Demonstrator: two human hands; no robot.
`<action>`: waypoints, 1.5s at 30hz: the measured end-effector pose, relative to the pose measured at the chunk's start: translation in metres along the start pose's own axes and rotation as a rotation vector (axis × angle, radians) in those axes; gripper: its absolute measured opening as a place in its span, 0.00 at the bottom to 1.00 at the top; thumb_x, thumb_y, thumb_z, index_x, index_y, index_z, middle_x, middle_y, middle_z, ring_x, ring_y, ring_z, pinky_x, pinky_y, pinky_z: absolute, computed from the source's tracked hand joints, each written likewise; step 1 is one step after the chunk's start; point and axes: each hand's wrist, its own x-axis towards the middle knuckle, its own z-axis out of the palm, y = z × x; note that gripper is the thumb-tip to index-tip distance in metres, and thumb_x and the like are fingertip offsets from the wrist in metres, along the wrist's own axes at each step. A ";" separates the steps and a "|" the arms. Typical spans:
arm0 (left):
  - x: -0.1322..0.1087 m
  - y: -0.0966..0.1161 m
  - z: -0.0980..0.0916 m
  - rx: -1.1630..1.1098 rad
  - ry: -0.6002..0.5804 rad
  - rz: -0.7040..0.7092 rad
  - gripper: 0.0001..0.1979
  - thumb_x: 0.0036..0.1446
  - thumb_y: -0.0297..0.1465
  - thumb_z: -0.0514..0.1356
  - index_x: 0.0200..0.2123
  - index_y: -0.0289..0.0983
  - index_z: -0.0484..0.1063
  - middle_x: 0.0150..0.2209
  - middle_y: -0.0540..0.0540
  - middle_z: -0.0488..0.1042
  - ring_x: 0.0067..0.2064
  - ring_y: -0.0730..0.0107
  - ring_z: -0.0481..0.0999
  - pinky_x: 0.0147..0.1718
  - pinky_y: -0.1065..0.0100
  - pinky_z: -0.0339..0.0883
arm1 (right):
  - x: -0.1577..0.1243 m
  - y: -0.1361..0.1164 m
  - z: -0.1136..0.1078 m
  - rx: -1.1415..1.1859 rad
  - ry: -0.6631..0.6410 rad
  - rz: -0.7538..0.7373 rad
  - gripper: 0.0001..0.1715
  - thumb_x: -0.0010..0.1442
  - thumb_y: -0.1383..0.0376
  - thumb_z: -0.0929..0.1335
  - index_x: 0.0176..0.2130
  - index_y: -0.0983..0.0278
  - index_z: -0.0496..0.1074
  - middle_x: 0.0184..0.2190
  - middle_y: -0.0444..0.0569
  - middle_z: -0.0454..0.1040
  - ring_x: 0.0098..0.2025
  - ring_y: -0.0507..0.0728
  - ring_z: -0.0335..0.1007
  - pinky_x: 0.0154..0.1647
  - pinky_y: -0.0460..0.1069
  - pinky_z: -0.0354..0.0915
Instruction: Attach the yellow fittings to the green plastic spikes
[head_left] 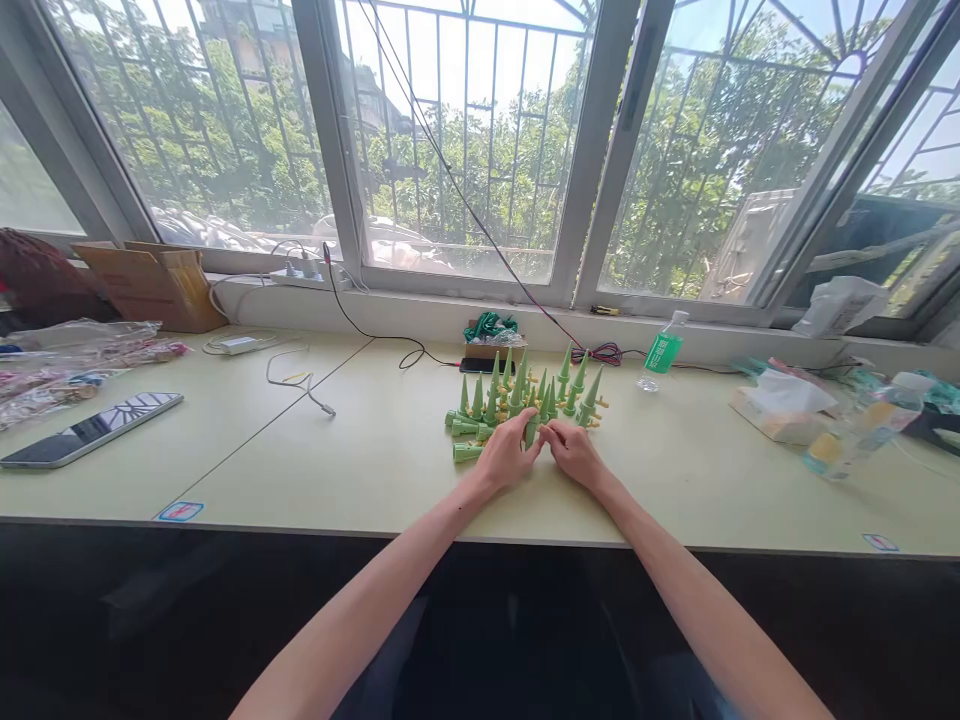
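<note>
Several green plastic watering spikes [495,385] with pointed tips and small yellow valves stand close together on the table, just beyond my hands. Others lie on their sides, their round ends toward the left, such as one green spike [466,453] beside my left hand. My left hand [504,455] is closed around one green watering spike [532,430], thumb near its upper part. Right against it, my right hand [574,450] is closed in a pinch at the spike's right side. What its fingers hold is hidden.
A small box [495,345] with green material and a dark phone [486,366] lie behind the spikes. A bottle with a green label [663,352], a tissue box [780,410] and another bottle [862,430] stand right. A large phone [94,428] and white cable [300,380] lie left.
</note>
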 end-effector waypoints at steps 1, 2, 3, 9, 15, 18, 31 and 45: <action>0.000 0.000 0.000 0.001 0.001 0.000 0.21 0.58 0.34 0.57 0.55 0.36 0.65 0.25 0.54 0.64 0.26 0.73 0.63 0.28 0.72 0.58 | 0.000 -0.001 0.000 0.007 -0.005 0.008 0.23 0.67 0.51 0.59 0.27 0.62 0.64 0.18 0.40 0.61 0.21 0.51 0.52 0.26 0.47 0.53; 0.000 0.000 0.000 0.001 0.001 0.000 0.21 0.58 0.34 0.57 0.55 0.36 0.65 0.25 0.53 0.64 0.26 0.73 0.63 0.28 0.72 0.58 | -0.001 -0.002 -0.001 0.012 -0.010 0.015 0.22 0.67 0.51 0.60 0.29 0.62 0.65 0.18 0.40 0.62 0.21 0.51 0.52 0.26 0.47 0.53; 0.000 0.000 0.000 0.001 -0.001 0.000 0.21 0.58 0.34 0.57 0.55 0.36 0.65 0.25 0.53 0.64 0.26 0.73 0.64 0.28 0.72 0.59 | -0.001 -0.003 -0.001 0.015 -0.013 0.017 0.21 0.67 0.51 0.60 0.30 0.62 0.66 0.18 0.40 0.62 0.21 0.51 0.52 0.25 0.47 0.53; 0.000 -0.001 0.001 0.003 -0.008 -0.005 0.22 0.58 0.34 0.58 0.55 0.35 0.65 0.24 0.53 0.64 0.26 0.73 0.65 0.28 0.71 0.60 | 0.000 0.002 0.000 -0.023 0.002 -0.027 0.24 0.68 0.52 0.58 0.25 0.62 0.61 0.19 0.41 0.59 0.23 0.51 0.51 0.25 0.47 0.52; 0.000 -0.002 0.001 -0.007 -0.001 0.003 0.22 0.57 0.34 0.59 0.55 0.36 0.66 0.24 0.53 0.65 0.26 0.73 0.65 0.29 0.71 0.60 | 0.000 0.002 0.000 -0.030 -0.002 -0.012 0.25 0.68 0.51 0.58 0.25 0.62 0.62 0.19 0.42 0.62 0.22 0.51 0.53 0.25 0.47 0.53; 0.000 -0.001 0.000 -0.012 0.002 0.012 0.22 0.58 0.33 0.58 0.55 0.36 0.66 0.25 0.53 0.66 0.26 0.73 0.65 0.29 0.71 0.60 | -0.001 -0.002 0.000 -0.017 -0.010 0.009 0.23 0.67 0.51 0.59 0.27 0.62 0.64 0.18 0.41 0.61 0.21 0.51 0.51 0.25 0.47 0.52; 0.001 0.001 -0.001 -0.005 -0.009 -0.005 0.22 0.56 0.33 0.59 0.55 0.35 0.67 0.24 0.53 0.66 0.25 0.73 0.64 0.28 0.71 0.60 | 0.002 0.004 0.002 -0.041 -0.019 -0.010 0.30 0.68 0.47 0.55 0.25 0.61 0.63 0.21 0.46 0.68 0.23 0.53 0.60 0.27 0.49 0.56; 0.000 -0.003 0.002 -0.010 -0.002 0.039 0.21 0.57 0.31 0.58 0.54 0.36 0.65 0.29 0.52 0.68 0.24 0.76 0.63 0.28 0.72 0.60 | 0.003 0.006 0.006 -0.053 -0.030 0.011 0.28 0.69 0.50 0.53 0.24 0.60 0.59 0.20 0.46 0.67 0.22 0.53 0.60 0.28 0.49 0.56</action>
